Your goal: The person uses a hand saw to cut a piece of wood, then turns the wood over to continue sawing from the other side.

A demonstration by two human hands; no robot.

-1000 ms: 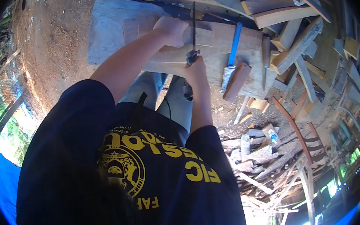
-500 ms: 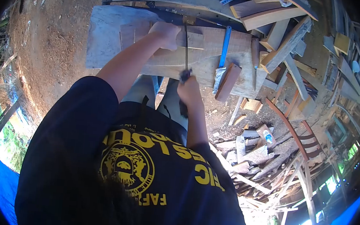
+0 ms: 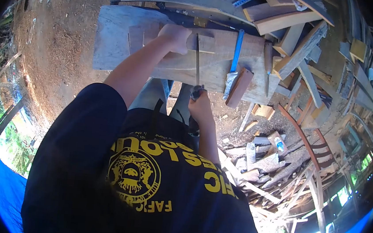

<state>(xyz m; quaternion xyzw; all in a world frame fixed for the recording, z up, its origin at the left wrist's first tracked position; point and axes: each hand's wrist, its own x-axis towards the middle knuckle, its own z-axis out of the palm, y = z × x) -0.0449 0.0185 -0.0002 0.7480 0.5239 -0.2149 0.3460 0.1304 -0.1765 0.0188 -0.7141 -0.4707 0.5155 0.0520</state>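
My right hand (image 3: 201, 105) is closed around the dark handle of a handsaw. The thin saw blade (image 3: 198, 62) is seen edge-on and points away from me, its far end at a small flat piece of wood (image 3: 208, 44). My left hand (image 3: 175, 39) is closed on that piece just left of the blade, bearing down on it; the fingertips are hidden. Under it lies a wide wooden plank (image 3: 226, 42) on a pale worktop (image 3: 113, 43). Right of the saw, a blue metal ruler (image 3: 238, 50) lies across the plank, its near end wrapped in something silvery.
A reddish wood block (image 3: 240, 88) and a chisel-like tool (image 3: 268, 63) lie at the worktop's right. Stacked boards (image 3: 288, 19) crowd the far right. Offcuts (image 3: 267, 161) and a curved brown wooden frame (image 3: 298, 130) lie on the ground to the right.
My right hand has pulled the handsaw back toward my body, so the blade's far end now sits nearer. My left hand stays on the piece of wood. The whole view has shifted slightly.
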